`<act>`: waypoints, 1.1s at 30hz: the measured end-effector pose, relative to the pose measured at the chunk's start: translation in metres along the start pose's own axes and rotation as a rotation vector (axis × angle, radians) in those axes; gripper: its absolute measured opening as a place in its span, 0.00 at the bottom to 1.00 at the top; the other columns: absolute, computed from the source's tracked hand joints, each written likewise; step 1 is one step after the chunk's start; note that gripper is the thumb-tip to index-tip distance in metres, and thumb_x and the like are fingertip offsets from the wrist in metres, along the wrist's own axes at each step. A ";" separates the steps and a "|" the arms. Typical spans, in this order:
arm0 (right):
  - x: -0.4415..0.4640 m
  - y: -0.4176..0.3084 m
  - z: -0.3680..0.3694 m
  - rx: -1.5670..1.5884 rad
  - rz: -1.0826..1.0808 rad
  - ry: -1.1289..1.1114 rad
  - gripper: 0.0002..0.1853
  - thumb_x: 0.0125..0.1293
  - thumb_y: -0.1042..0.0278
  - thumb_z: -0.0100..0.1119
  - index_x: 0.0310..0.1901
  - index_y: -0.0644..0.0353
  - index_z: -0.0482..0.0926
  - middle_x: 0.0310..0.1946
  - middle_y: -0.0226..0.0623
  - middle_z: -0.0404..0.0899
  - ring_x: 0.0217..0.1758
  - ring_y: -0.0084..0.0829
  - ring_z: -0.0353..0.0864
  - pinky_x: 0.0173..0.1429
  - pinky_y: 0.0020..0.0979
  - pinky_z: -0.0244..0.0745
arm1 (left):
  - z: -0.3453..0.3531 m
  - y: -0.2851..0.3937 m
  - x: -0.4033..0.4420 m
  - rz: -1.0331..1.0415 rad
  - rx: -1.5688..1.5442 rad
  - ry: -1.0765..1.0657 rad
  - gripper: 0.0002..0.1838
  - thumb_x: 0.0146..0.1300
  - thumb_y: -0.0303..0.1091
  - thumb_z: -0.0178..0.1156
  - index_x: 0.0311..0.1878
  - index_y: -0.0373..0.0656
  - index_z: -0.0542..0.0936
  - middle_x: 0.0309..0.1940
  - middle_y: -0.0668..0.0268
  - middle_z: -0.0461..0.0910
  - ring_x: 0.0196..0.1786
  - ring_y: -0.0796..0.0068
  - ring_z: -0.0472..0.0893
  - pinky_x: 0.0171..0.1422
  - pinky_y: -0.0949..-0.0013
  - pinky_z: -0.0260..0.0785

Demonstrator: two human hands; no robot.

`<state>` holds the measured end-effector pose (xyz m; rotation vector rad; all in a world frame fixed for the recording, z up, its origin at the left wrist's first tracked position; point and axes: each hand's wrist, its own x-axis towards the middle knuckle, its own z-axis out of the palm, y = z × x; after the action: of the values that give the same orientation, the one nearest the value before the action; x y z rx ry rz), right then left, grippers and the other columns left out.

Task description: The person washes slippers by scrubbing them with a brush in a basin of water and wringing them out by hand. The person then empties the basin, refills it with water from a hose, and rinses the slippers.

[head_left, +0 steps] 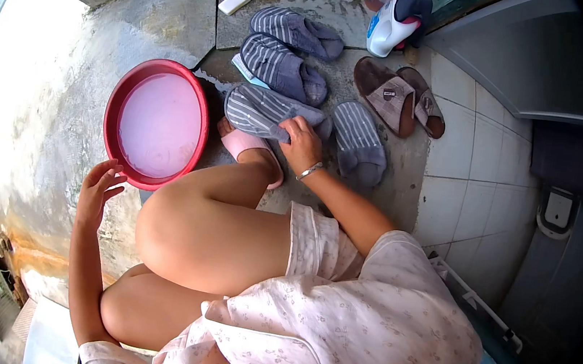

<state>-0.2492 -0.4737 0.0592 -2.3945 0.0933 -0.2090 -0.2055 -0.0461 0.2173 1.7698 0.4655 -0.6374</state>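
My right hand [300,143] has its fingers closed on the edge of a grey-blue striped slipper [260,109], just above my foot in a pink slipper [239,143]. A second striped slipper [359,136] lies to the right of that hand. Two more, an upper striped slipper [292,31] and a lower striped slipper [277,64], lie side by side farther off. On the left, my left hand [99,191] is open, fingers apart, close to the near rim of a red basin [114,116]. Cloudy, pale liquid [160,126] fills the basin.
Brown slippers [387,95] rest beside the white tiles [448,147]. A white bar [234,2] and a white bottle [388,32] with dark cloth over it are at the back. A light blue brush-like item [248,73] is partly under the slippers.
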 end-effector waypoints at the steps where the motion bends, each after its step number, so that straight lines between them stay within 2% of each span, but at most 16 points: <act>1: -0.001 -0.004 0.002 0.004 -0.025 0.018 0.15 0.45 0.77 0.63 0.38 0.55 0.76 0.36 0.37 0.74 0.43 0.44 0.77 0.46 0.40 0.75 | 0.000 -0.001 0.000 -0.005 0.007 0.011 0.19 0.68 0.36 0.56 0.60 0.40 0.73 0.52 0.61 0.78 0.51 0.69 0.80 0.52 0.66 0.74; 4: -0.004 -0.010 0.008 0.031 0.039 0.019 0.15 0.46 0.76 0.63 0.38 0.54 0.73 0.37 0.36 0.75 0.44 0.43 0.78 0.44 0.40 0.75 | 0.002 -0.003 0.002 -0.017 0.039 -0.010 0.19 0.68 0.37 0.56 0.60 0.41 0.73 0.51 0.62 0.79 0.50 0.70 0.80 0.52 0.66 0.74; 6: -0.006 -0.009 0.010 0.004 0.112 -0.022 0.17 0.47 0.74 0.65 0.39 0.53 0.71 0.38 0.34 0.74 0.45 0.40 0.78 0.44 0.40 0.75 | 0.002 -0.004 0.002 -0.019 0.048 0.022 0.19 0.69 0.38 0.56 0.60 0.41 0.73 0.51 0.63 0.79 0.50 0.71 0.80 0.52 0.66 0.75; 14: -0.036 0.015 0.002 0.068 0.205 -0.086 0.17 0.50 0.73 0.64 0.42 0.56 0.69 0.38 0.41 0.78 0.43 0.48 0.78 0.44 0.45 0.74 | -0.001 -0.006 0.006 -0.013 0.086 -0.010 0.19 0.69 0.38 0.56 0.60 0.42 0.74 0.51 0.63 0.79 0.49 0.72 0.80 0.51 0.67 0.74; 15: -0.041 0.018 -0.005 0.074 0.250 -0.152 0.18 0.50 0.72 0.64 0.43 0.57 0.69 0.39 0.43 0.79 0.43 0.49 0.79 0.44 0.45 0.74 | 0.000 -0.004 0.006 -0.012 0.088 -0.014 0.19 0.69 0.38 0.56 0.60 0.42 0.74 0.51 0.63 0.79 0.49 0.72 0.80 0.51 0.67 0.74; 22: -0.087 0.056 -0.029 0.005 0.433 -0.229 0.19 0.49 0.69 0.64 0.44 0.56 0.70 0.41 0.45 0.79 0.45 0.49 0.79 0.45 0.44 0.74 | 0.005 -0.001 0.005 -0.043 0.131 -0.036 0.19 0.69 0.38 0.57 0.60 0.42 0.74 0.51 0.64 0.79 0.49 0.71 0.80 0.51 0.67 0.74; 23: -0.093 0.062 -0.030 0.008 0.467 -0.279 0.20 0.49 0.64 0.68 0.44 0.54 0.71 0.42 0.42 0.78 0.47 0.47 0.79 0.47 0.44 0.74 | 0.005 -0.001 0.005 -0.049 0.138 -0.040 0.19 0.68 0.38 0.57 0.60 0.42 0.74 0.51 0.64 0.79 0.49 0.71 0.80 0.51 0.67 0.73; 24: -0.097 0.063 -0.035 0.009 0.466 -0.280 0.20 0.49 0.64 0.68 0.44 0.54 0.71 0.42 0.42 0.78 0.47 0.47 0.79 0.47 0.44 0.74 | 0.005 0.000 0.005 -0.049 0.138 -0.039 0.19 0.68 0.38 0.57 0.60 0.42 0.74 0.51 0.64 0.79 0.49 0.71 0.80 0.51 0.67 0.73; 26: -0.102 0.064 -0.044 -0.053 0.413 -0.354 0.24 0.47 0.57 0.72 0.43 0.53 0.72 0.44 0.39 0.76 0.50 0.43 0.77 0.50 0.42 0.73 | 0.006 0.001 0.004 -0.056 0.151 -0.028 0.20 0.68 0.38 0.57 0.60 0.42 0.74 0.51 0.64 0.79 0.49 0.71 0.80 0.51 0.67 0.74; 27: -0.103 0.067 -0.045 -0.053 0.408 -0.358 0.24 0.47 0.57 0.72 0.43 0.53 0.72 0.44 0.39 0.76 0.50 0.43 0.77 0.50 0.42 0.73 | 0.006 0.001 0.004 -0.057 0.147 -0.023 0.20 0.68 0.38 0.57 0.60 0.42 0.74 0.51 0.64 0.79 0.49 0.71 0.80 0.51 0.67 0.74; 29: -0.108 0.074 -0.040 -0.094 0.430 -0.285 0.28 0.43 0.50 0.74 0.44 0.52 0.73 0.45 0.36 0.75 0.52 0.41 0.75 0.52 0.41 0.72 | 0.004 0.000 0.004 -0.049 0.159 -0.033 0.20 0.68 0.38 0.56 0.60 0.41 0.73 0.51 0.64 0.79 0.49 0.71 0.80 0.51 0.67 0.74; 33: -0.108 0.082 -0.036 -0.069 0.462 -0.303 0.30 0.43 0.47 0.74 0.46 0.52 0.73 0.46 0.38 0.75 0.53 0.41 0.76 0.54 0.39 0.73 | 0.003 -0.001 0.001 -0.054 0.162 -0.023 0.20 0.68 0.37 0.57 0.61 0.41 0.73 0.51 0.63 0.79 0.49 0.71 0.80 0.51 0.67 0.73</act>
<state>-0.3627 -0.5447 0.0168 -2.3682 0.5099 0.3754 -0.2060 -0.0489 0.2159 1.9058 0.4581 -0.7504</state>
